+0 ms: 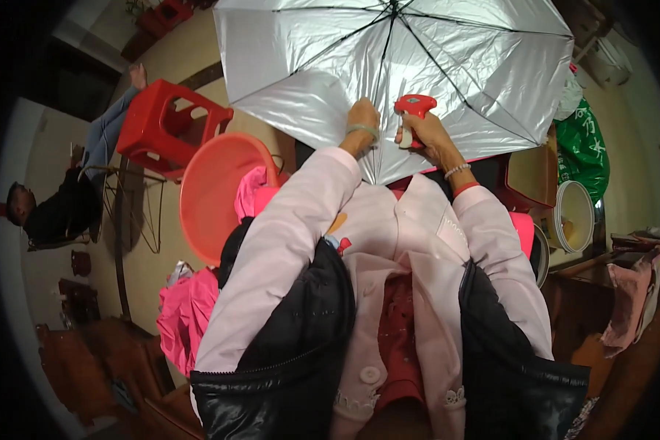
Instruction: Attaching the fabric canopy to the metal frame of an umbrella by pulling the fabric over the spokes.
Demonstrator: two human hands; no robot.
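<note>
An open umbrella (pixel 330 66) lies spread before me, its silver underside with dark ribs facing up. My left hand (pixel 363 119) is closed on the silver canopy near its front edge, beside a rib; the exact pinch is hidden by the fingers. My right hand (pixel 433 136) grips a red tagging gun (pixel 416 104) with a pale trigger and a thin tip that points away from me. It is held over the canopy, just right of my left hand.
To the left stand an orange-red basin (pixel 198 198) with pink cloth (pixel 251 192) at its rim and a red plastic stool (pixel 150 125). More pink fabric (pixel 187 315) hangs lower left. A person (pixel 62 205) sits far left. At right are a green bag (pixel 585 150) and a white bucket (pixel 573 216).
</note>
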